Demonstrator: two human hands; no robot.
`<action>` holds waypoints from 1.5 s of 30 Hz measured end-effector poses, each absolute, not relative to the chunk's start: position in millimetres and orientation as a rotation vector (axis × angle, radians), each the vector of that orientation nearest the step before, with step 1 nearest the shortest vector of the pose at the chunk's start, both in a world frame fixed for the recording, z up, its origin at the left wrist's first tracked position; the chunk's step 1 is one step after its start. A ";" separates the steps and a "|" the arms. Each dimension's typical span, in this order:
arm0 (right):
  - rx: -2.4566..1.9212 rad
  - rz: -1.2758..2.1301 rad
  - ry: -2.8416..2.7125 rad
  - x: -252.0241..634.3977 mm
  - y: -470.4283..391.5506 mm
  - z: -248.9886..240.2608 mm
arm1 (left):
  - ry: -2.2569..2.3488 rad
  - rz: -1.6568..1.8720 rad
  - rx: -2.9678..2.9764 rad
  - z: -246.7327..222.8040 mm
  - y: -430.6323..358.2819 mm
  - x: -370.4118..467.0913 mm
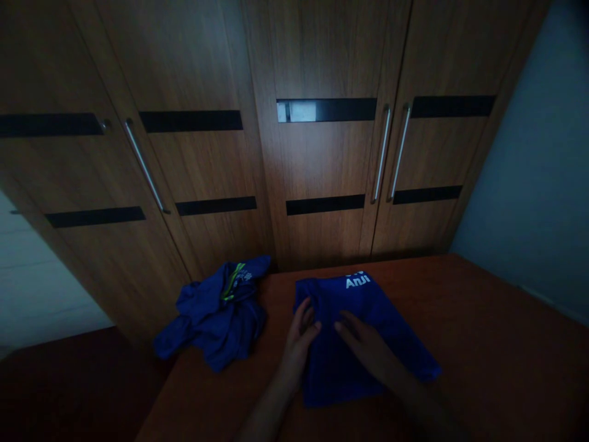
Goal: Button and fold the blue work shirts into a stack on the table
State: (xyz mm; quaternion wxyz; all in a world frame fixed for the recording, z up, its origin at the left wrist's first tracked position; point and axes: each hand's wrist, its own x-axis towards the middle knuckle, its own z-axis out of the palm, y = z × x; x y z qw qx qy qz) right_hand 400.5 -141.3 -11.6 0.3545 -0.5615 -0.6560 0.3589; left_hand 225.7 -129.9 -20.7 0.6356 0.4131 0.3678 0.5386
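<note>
A blue garment with white "Anji" lettering (386, 313) lies folded roughly into a rectangle on the reddish-brown tabletop (460, 319). My left hand (299, 334) is at its left side, thumb and fingers curved and apart, with a bunched bit of cloth just beyond the fingertips. Over the middle of the cloth is my right hand (363, 344), its fingers stretched out and apart. Whether the fingertips press on the cloth is hard to tell in the dim light. Neither hand appears to grip anything.
A second blue garment (221, 319), crumpled, with a yellow-green stripe, lies at the table's left edge. Behind the table stands a wooden wardrobe (317, 159) with metal handles and dark strips. A pale wall (534, 184) rises on the right.
</note>
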 end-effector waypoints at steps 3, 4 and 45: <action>-1.304 1.198 -1.533 389.3 -128.9 -7.1 | 0.775 1.163 1.101 -18.7 -135.5 230.9; -1.287 1.206 -1.501 386.9 -124.5 -7.7 | 0.757 1.148 1.134 -17.9 -138.1 232.9; -1.235 1.058 -1.443 387.1 -118.3 -30.8 | 0.708 0.964 0.979 -11.6 -141.1 219.8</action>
